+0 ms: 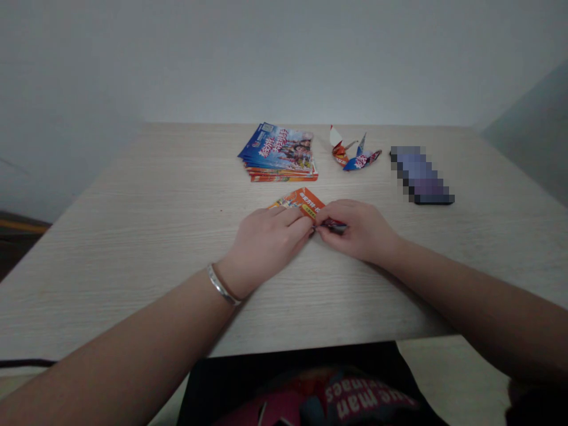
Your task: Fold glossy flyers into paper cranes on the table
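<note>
My left hand (266,239) and my right hand (357,228) meet at the middle of the pale wooden table (133,236). Both pinch a folded piece of printed orange paper (304,201) that lies flat under their fingers. The left fingers press down on its near edge; the right fingers are closed on its right corner. A silver bangle (220,286) sits on my left wrist. Part of the paper is hidden under my hands.
A stack of colourful printed sheets (279,152) lies at the back centre. Two folded paper cranes (352,152) stand to its right. A dark phone (421,174), blurred out, lies at the right. The table's near edge runs just above my lap.
</note>
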`<state>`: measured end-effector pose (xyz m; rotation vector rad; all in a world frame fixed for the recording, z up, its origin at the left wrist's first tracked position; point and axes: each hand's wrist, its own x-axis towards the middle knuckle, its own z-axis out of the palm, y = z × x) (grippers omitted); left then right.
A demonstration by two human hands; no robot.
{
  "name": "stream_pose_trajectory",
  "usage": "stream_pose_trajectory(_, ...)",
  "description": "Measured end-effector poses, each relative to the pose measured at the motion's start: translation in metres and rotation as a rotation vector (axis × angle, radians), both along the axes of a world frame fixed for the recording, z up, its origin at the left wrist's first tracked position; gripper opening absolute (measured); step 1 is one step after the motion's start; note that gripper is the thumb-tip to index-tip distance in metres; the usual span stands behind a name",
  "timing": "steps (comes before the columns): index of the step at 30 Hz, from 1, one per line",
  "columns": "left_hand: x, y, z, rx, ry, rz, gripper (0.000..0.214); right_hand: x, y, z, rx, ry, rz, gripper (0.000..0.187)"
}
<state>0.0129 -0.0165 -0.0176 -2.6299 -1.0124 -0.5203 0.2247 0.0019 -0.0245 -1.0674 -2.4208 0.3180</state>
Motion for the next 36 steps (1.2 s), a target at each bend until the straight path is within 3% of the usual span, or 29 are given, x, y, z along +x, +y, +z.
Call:
stream_pose_trajectory(9, -0.001, 0.002, -0.002, -0.018, -0.019, -0.077, 0.020, -0.003, -0.004, 0.003, 0.032, -0.038, 0.022, 0.005)
stream_pose_trajectory(24, -0.015, 0.006, 0.003, -0.094, -0.129, 0.056, 0.026, 0.014, 0.007, 0.002, 0.072, 0.000, -0.121, 0.003)
stream_pose_trajectory(36, -0.022, 0.009, 0.003, -0.119, -0.148, 0.058, 0.025, 0.023, 0.009, 0.002, 0.072, -0.006, -0.164, 0.004)
